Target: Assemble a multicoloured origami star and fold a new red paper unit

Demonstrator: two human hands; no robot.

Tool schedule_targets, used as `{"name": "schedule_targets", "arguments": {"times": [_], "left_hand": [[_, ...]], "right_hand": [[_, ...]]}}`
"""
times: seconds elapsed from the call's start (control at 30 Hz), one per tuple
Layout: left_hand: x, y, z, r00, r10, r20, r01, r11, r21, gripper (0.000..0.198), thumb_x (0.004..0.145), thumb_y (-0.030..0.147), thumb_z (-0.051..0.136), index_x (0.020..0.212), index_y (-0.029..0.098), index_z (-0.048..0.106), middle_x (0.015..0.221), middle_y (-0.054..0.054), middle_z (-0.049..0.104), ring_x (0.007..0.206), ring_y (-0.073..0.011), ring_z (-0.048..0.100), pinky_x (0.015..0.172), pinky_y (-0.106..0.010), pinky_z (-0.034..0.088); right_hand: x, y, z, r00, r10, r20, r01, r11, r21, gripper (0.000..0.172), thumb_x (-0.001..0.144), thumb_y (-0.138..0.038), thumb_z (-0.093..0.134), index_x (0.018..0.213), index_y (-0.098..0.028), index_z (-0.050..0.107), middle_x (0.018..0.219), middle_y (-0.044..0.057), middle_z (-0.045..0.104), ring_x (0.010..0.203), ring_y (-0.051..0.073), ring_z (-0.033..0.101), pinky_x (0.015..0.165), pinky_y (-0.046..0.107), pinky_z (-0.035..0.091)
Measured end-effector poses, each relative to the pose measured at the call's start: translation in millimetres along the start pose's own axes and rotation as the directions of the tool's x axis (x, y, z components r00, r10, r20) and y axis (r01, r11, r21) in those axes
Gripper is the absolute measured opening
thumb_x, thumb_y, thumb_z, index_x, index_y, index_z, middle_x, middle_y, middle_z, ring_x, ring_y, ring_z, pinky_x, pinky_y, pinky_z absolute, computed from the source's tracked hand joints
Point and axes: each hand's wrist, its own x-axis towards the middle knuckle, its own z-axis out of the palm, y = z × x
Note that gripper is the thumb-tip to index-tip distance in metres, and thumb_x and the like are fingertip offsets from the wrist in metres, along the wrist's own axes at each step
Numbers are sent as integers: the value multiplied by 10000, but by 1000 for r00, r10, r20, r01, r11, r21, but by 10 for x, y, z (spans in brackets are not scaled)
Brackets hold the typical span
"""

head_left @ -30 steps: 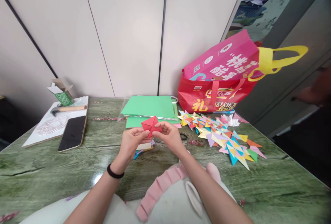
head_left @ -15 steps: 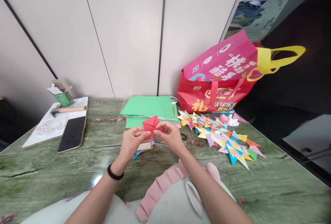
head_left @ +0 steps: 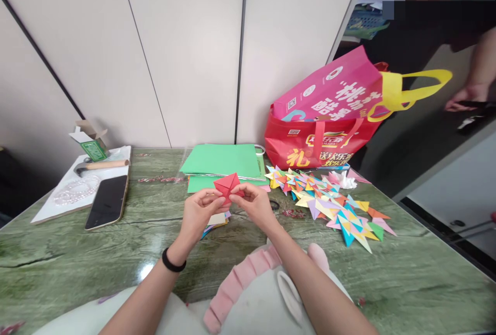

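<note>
A small square of red origami paper (head_left: 227, 185), with creases crossing at its middle, is held up above the table. My left hand (head_left: 200, 212) pinches its lower left side between thumb and fingers. On the lower right side, my right hand (head_left: 253, 203) grips it the same way, the two thumbs close together. Just beneath lies a small stack of coloured paper squares (head_left: 217, 220), partly hidden by my hands. Behind the red paper are larger green sheets (head_left: 222, 159) in a pile.
Folded paper stars (head_left: 351, 221) spread over the table's right side, before a red gift bag (head_left: 294, 144). Left are a phone (head_left: 107, 202), a hammer (head_left: 103, 164), a bead string (head_left: 77, 190) and an opened box (head_left: 93, 144). A plush toy (head_left: 256, 299) lies against me. Another person's hand (head_left: 470, 97) shows at right.
Another person has come into view at the far right. My hands keep hold of the red paper in nearly the same place, its face tilted slightly differently.
</note>
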Motion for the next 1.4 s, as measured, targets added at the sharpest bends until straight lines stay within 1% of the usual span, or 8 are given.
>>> {"name": "schedule_targets", "arguments": {"times": [0.23,0.43,0.63,0.93,1.07,1.2,1.3,1.4], "left_hand": [[-12,-5,2,1000,-6,-20,5,1000,-7,374,518,246,793,845,128,656,711,-39,728,657,-220,688,702,-367,576],[-25,11,9,1000,19,-7,-19,999,32,409,528,276,786,890,131,666,752,-53,733,704,-239,689,722,-371,570],[6,28,7,1000,-1,-22,2,999,44,532,628,324,724,1091,154,523,684,-24,718,638,-229,689,630,-359,576],[1,2,-23,994,-111,-16,111,993,28,375,509,260,794,768,113,566,605,-40,703,573,-201,676,585,-295,563],[10,0,-12,999,-48,-3,48,999,-3,353,554,262,771,761,150,508,604,-1,698,572,-177,674,629,-305,566],[9,-17,2,999,52,14,-53,999,13,343,621,303,726,769,194,436,625,21,699,585,-200,681,603,-358,573],[7,-46,3,997,67,47,-70,995,64,306,606,302,734,756,172,502,628,1,702,598,-215,685,605,-344,578],[11,-73,1,997,67,24,-68,995,69,326,599,298,738,843,138,592,683,-32,720,609,-219,687,621,-339,585]], "right_hand": [[3,6,-14,1000,-14,20,15,1000,-24,96,682,-263,653,744,-189,654,694,9,636,583,126,528,540,238,420],[11,30,-34,997,-8,79,12,999,-46,196,712,-291,627,886,-224,687,796,15,671,568,126,543,532,249,442],[16,18,-47,999,-10,34,12,998,-66,210,709,-301,632,885,-199,686,793,28,672,536,112,534,522,242,463],[10,12,-40,999,-3,44,6,997,-75,214,709,-303,633,885,-191,684,801,34,663,542,106,528,517,230,461],[14,16,-44,999,3,43,0,998,-63,203,716,-304,622,874,-187,675,776,26,654,512,94,510,505,227,454],[16,24,-48,998,1,70,4,998,-68,193,714,-297,626,863,-183,668,766,23,643,507,91,497,495,223,434],[14,32,-45,997,7,80,-3,999,-46,201,708,-293,635,874,-183,660,785,24,639,521,95,504,502,228,434],[13,38,-38,997,6,83,-5,1000,-10,216,706,-304,639,887,-186,648,749,13,630,528,101,514,519,237,446]]}}
